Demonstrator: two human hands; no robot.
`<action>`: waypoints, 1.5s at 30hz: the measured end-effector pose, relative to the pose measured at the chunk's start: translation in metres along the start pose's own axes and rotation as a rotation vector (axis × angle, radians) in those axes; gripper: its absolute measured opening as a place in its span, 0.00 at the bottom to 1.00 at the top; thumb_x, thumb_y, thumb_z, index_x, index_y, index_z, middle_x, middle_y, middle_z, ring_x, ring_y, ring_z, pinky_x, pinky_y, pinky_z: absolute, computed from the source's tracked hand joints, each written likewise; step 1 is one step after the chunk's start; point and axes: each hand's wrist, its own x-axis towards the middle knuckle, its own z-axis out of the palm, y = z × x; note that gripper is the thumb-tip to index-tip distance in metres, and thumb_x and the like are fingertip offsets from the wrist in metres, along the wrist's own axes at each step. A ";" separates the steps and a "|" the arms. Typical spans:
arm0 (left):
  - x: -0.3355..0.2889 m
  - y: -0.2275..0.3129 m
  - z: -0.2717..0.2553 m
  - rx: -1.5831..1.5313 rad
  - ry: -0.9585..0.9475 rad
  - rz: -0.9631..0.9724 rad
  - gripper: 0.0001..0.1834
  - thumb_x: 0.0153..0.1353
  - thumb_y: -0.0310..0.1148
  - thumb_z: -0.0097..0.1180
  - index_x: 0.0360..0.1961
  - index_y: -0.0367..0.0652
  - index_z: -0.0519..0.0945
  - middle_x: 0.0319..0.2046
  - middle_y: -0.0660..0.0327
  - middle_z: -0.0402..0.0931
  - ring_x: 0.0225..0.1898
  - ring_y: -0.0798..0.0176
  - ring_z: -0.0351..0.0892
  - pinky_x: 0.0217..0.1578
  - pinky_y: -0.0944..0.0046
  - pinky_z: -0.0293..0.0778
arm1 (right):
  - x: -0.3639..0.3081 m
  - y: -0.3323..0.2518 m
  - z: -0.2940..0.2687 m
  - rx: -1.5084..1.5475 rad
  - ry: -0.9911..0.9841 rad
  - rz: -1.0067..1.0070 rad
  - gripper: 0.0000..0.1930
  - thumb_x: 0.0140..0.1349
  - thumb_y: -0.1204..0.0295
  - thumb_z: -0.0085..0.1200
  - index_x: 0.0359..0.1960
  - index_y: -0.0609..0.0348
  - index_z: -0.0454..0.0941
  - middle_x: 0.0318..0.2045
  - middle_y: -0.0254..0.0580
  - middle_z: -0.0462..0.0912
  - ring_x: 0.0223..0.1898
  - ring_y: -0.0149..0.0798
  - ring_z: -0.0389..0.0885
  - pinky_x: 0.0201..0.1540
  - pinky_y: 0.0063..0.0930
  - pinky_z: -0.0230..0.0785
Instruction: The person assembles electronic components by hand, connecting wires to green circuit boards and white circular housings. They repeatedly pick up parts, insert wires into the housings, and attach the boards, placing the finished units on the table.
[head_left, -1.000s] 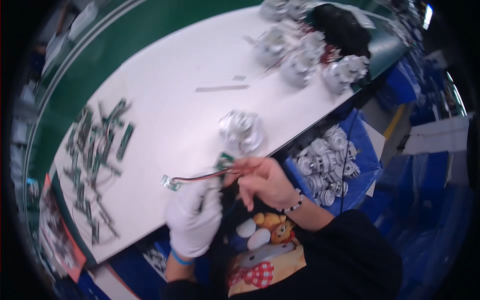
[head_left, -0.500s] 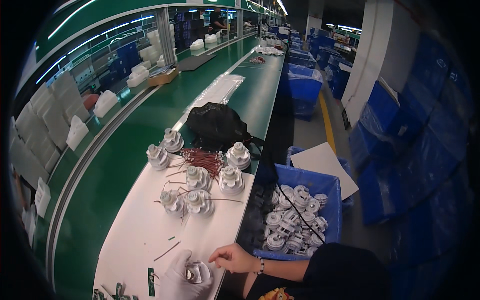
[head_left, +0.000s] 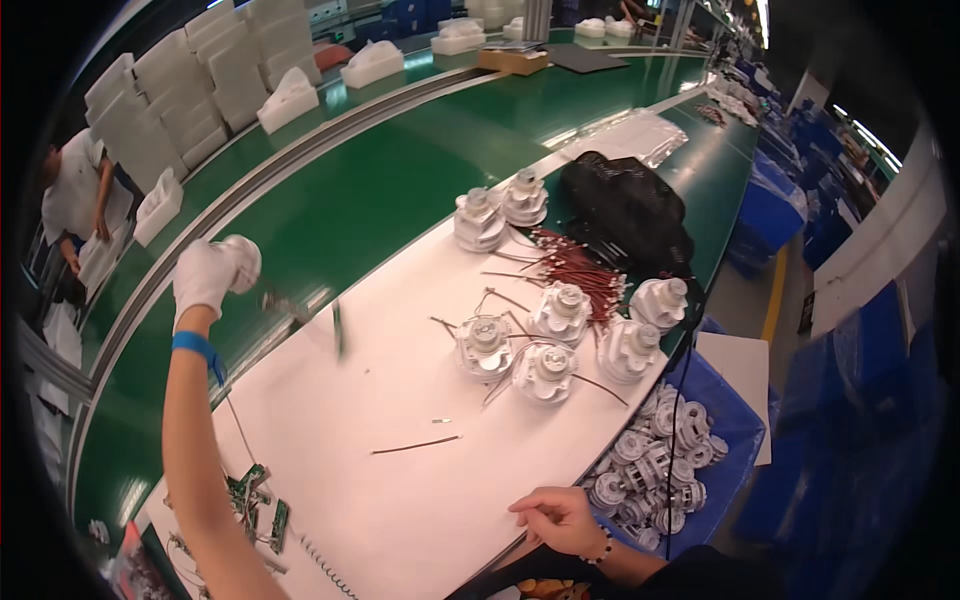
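In a white glove, my left hand (head_left: 203,274) grips a round white plastic housing (head_left: 243,262) over the green belt at the left. A small green circuit board (head_left: 338,330) hangs in the air beside it, blurred; what links the two is unclear. My bare right hand (head_left: 562,520), with a beaded bracelet, hovers at the near edge of the white sheet (head_left: 420,510), its fingers loosely apart and holding nothing. Several white motor-like units (head_left: 484,345) stand on the sheet around a bundle of red-brown wires (head_left: 585,275). One loose wire (head_left: 415,444) lies in the middle.
Circuit boards (head_left: 278,525) and a coiled cord (head_left: 328,570) lie near my left forearm. A black bag (head_left: 630,205) sits behind the wires. At the right, a blue bin (head_left: 735,400) holds several white parts. Across the belt are white foam trays (head_left: 375,65) and another person (head_left: 75,185).
My left hand has swung up and left with the housing, from the near sheet to over the belt. The right hand stays near the edge, and the view has turned left.
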 end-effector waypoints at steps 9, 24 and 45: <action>-0.003 -0.106 0.060 0.443 -0.271 0.120 0.38 0.53 0.62 0.41 0.48 0.36 0.72 0.37 0.42 0.76 0.42 0.45 0.75 0.43 0.54 0.70 | 0.004 -0.020 -0.002 -0.097 -0.107 0.068 0.08 0.57 0.80 0.48 0.37 0.64 0.78 0.24 0.35 0.79 0.21 0.20 0.75 0.23 0.10 0.66; -0.319 -0.020 -0.232 -0.100 -0.673 0.605 0.29 0.47 0.35 0.61 0.50 0.36 0.68 0.44 0.45 0.70 0.41 0.46 0.73 0.43 0.57 0.69 | 0.115 -0.142 -0.002 -1.196 0.093 -0.981 0.21 0.44 0.75 0.60 0.43 0.63 0.73 0.39 0.49 0.76 0.39 0.43 0.76 0.41 0.30 0.69; -0.453 -0.095 -0.131 -0.720 -0.623 -0.170 0.21 0.53 0.36 0.58 0.42 0.30 0.75 0.32 0.48 0.79 0.34 0.60 0.81 0.38 0.67 0.74 | 0.169 -0.139 0.039 -1.667 0.010 -0.714 0.44 0.35 0.64 0.62 0.56 0.70 0.55 0.49 0.59 0.67 0.46 0.54 0.72 0.47 0.36 0.68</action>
